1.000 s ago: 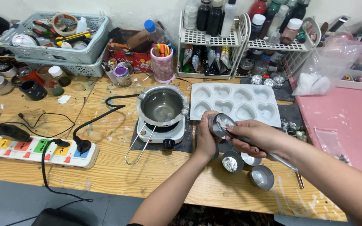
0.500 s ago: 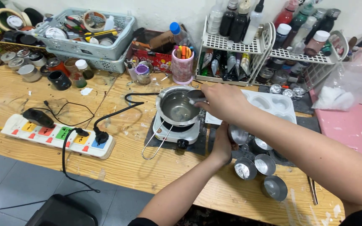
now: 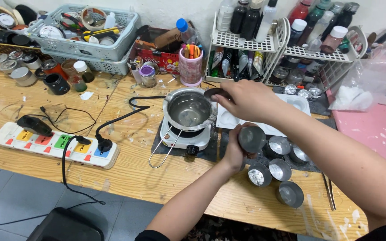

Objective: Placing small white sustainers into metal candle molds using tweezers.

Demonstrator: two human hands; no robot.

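- A small round metal tin (image 3: 252,138) is held in the left hand (image 3: 237,151), fingers wrapped around its side, just in front of a small white electric hotplate (image 3: 185,136).
- The right hand (image 3: 245,99) reaches across to the rim of a steel melting pot (image 3: 188,110) on the hotplate, fingers closed on a dark spoon-like tool (image 3: 214,93) at the pot's edge; what the tool carries cannot be seen.
- The pot looks shiny, with only a thin layer inside, if any.
- Five more tins (image 3: 280,169) stand on the wooden surface (image 3: 32,111) right of the held one, apparently empty, so filling seems barely begun.
- A white mould tray (image 3: 300,103) with heart-shaped hollows lies behind the hands, also unfilled.
- Further out: a power strip (image 3: 54,143) with the hotplate's black plug, a pink cup of pens (image 3: 190,66), white wire racks of bottles (image 3: 264,40), and grey baskets (image 3: 86,31) of tape and tools.
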